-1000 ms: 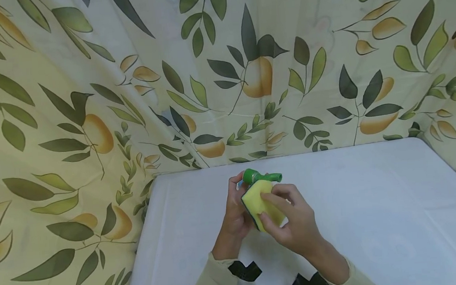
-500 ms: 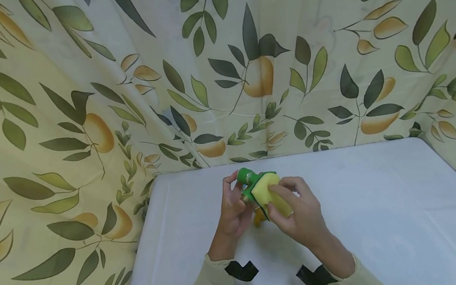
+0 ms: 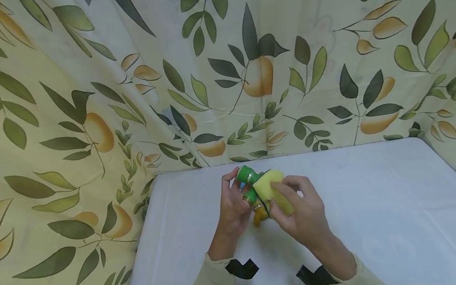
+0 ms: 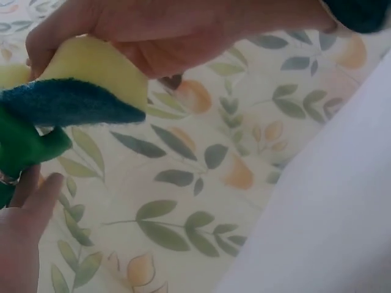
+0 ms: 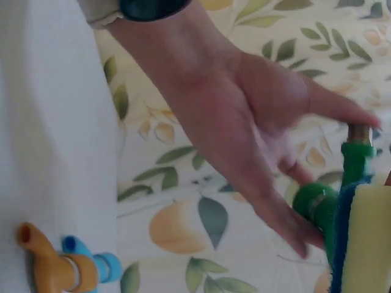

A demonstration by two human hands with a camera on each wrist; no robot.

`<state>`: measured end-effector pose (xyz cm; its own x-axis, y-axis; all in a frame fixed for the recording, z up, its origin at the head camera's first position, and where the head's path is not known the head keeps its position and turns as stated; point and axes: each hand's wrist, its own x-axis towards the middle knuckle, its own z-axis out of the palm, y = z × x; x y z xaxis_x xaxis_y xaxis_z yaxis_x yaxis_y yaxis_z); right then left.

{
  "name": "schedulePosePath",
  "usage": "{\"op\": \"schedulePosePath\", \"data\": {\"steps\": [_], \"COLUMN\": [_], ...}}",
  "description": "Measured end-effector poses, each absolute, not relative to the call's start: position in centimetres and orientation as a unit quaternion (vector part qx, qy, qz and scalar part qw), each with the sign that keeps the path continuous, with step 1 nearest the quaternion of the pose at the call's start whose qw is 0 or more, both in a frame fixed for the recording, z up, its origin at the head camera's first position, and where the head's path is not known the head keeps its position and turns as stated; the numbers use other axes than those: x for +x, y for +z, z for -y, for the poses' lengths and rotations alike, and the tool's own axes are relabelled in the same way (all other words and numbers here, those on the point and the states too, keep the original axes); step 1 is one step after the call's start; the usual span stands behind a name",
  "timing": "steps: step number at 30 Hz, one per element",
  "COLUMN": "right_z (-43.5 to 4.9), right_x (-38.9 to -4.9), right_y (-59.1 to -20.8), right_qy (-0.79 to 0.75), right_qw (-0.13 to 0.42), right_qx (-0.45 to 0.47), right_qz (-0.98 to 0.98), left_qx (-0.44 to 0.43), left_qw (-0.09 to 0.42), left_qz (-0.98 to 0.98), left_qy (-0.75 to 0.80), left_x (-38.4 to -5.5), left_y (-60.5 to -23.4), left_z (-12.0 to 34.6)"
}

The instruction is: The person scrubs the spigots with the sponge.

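Observation:
My left hand (image 3: pixel 232 210) grips a green plastic tap (image 3: pixel 247 174), thumb on one end and fingers on the other in the right wrist view. With my right hand (image 3: pixel 305 212) I pinch a yellow sponge (image 3: pixel 268 184) between thumb and fingers. The sponge's dark blue scouring side (image 4: pixel 67 101) faces the tap (image 4: pixel 24 146) and lies against it, hiding part of its body. Both things are held up above the white table.
An orange tap (image 5: pixel 55 265) and a light blue tap (image 5: pixel 110 267) stand on the white table (image 3: pixel 376 211), beyond the hands. A leaf-patterned curtain (image 3: pixel 208 86) hangs along the back and left table edges.
The green tap has turned in my left hand, so its end with the brass-coloured ring shows. My right hand and the sponge have shifted slightly right, and the orange tap has come into sight.

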<state>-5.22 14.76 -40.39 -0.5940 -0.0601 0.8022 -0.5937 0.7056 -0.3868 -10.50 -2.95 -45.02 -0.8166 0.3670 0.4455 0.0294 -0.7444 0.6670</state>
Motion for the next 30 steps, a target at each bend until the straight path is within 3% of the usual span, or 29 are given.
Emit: {"op": "schedulePosePath", "data": {"steps": [6,11,16,20,27,30], "right_z": [-15.6,-15.5,-15.3,-15.9,-17.9,-18.3], "right_x": [-5.2,-5.7,-5.7,-5.7,-5.6,-5.8], "right_y": [-40.2,-40.6,-41.0,-40.6,-39.2,-38.6], "right_qy": [0.38,0.409,0.419,0.419,0.383,0.363], "right_qw": [0.322,0.357,0.391,0.4,0.338,0.308], "right_qx": [0.177,0.145,0.196,0.183,0.176,0.154], "right_qz": [0.849,0.827,0.796,0.794,0.842,0.865], "left_qx": [0.329,0.362,0.386,0.391,0.432,0.435], "left_qw": [0.078,0.096,0.106,0.106,0.027,0.017], "left_qz": [-0.427,-0.417,-0.416,-0.459,-0.622,-0.667], "left_qy": [0.839,0.828,0.817,0.791,0.653,0.604], "left_x": [-10.4,-10.4,-10.3,-10.2,-10.0,-9.8], "left_y": [-45.2,-45.1,-44.9,-45.0,-45.3,-45.0], "left_z": [3.0,2.6,2.9,3.2,4.2,4.4]}}
